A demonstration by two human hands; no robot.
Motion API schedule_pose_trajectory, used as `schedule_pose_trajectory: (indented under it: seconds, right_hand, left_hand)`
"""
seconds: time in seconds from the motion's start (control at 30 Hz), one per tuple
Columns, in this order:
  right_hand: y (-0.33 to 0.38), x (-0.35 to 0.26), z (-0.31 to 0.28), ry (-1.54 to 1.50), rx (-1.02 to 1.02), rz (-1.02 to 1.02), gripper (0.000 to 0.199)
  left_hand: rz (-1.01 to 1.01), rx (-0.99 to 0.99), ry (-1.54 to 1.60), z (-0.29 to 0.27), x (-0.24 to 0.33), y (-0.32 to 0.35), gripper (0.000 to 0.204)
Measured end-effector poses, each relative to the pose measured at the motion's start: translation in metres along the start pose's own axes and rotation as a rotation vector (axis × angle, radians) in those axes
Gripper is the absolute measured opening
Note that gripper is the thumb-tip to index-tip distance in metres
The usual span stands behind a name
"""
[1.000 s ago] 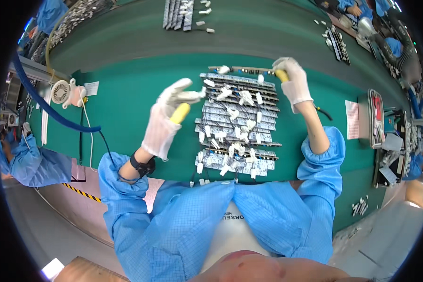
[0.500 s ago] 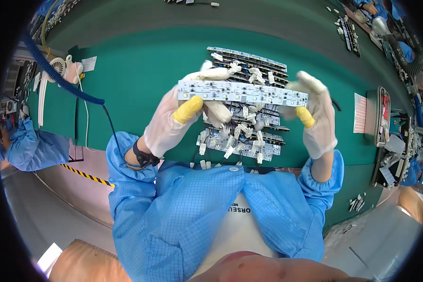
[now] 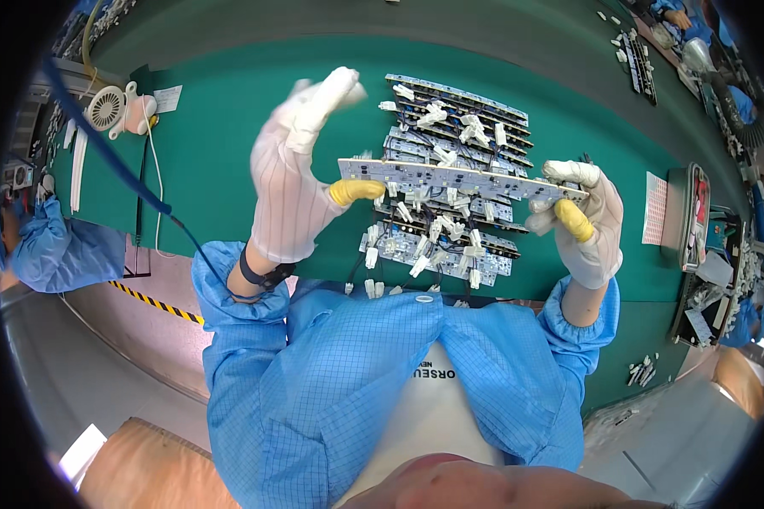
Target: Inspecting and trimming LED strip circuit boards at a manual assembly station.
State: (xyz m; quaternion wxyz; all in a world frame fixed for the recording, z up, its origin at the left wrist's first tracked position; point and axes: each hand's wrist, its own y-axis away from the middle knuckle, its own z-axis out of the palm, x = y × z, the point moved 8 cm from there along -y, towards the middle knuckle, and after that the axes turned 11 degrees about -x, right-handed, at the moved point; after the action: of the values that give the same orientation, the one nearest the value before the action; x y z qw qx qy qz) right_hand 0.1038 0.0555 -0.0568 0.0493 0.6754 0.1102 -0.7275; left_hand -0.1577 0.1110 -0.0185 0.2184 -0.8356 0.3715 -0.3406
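A long narrow circuit board strip [image 3: 458, 181] with small white parts is held level above the green table [image 3: 212, 136]. My right hand [image 3: 581, 225], in a white glove with a yellow fingertip cover, grips the strip's right end. My left hand [image 3: 301, 170], gloved the same way, has its fingers spread; its yellow-tipped thumb touches the strip's left end. Beneath lies a stack of similar board strips [image 3: 450, 161] with white connectors and short wires.
A small white fan [image 3: 110, 106] and a blue cable [image 3: 102, 144] sit at the left. A person in blue [image 3: 55, 246] is at the far left. Trays and small parts [image 3: 692, 212] lie at the right edge. More strips [image 3: 637, 55] lie at top right.
The strip was picked from the far end of the stack and raised toward me. My left hand has since opened its fingers, keeping only the thumb at the strip's end.
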Motion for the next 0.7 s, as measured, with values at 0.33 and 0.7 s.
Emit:
schedule_pose_trajectory:
  seconds: [0.33,0.7]
  right_hand:
    - [0.002,-0.008,-0.009,0.117,0.142,0.046,0.044]
    - [0.007,-0.008,-0.019,0.125,0.071,0.051,0.049]
  left_hand:
    - [-0.422,-0.447,0.61,0.028,-0.009,0.025,0.056]
    - [-0.301,-0.308,0.627,0.017,-0.006,0.018,0.059]
